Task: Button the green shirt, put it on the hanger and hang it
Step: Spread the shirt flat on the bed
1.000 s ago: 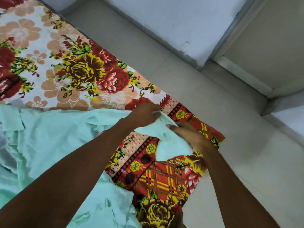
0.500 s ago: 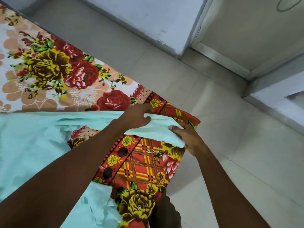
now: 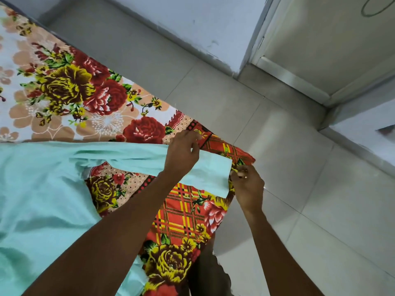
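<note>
The pale green shirt [image 3: 42, 199] lies spread on a floral bedsheet [image 3: 64, 88], filling the left of the view. One sleeve [image 3: 211, 174] stretches flat to the right, toward the bed's corner. My left hand [image 3: 183, 152] rests over the sleeve's middle, with its fingertips pinching the upper edge. At the cuff end, my right hand [image 3: 248, 184] has its fingers curled on the cuff's edge. No buttons show from here. No hanger is in view.
The bed's corner [image 3: 245, 159] sits just past the cuff, with grey floor tiles [image 3: 299, 189] beyond it. A pale wall [image 3: 192, 24] and a door frame [image 3: 263, 39] stand at the top right. My leg [image 3: 209, 274] is beside the bed's edge.
The sleeve was bunched between both hands; now it lies drawn out flat and straight. My hands have moved apart, the right one to the cuff's end.
</note>
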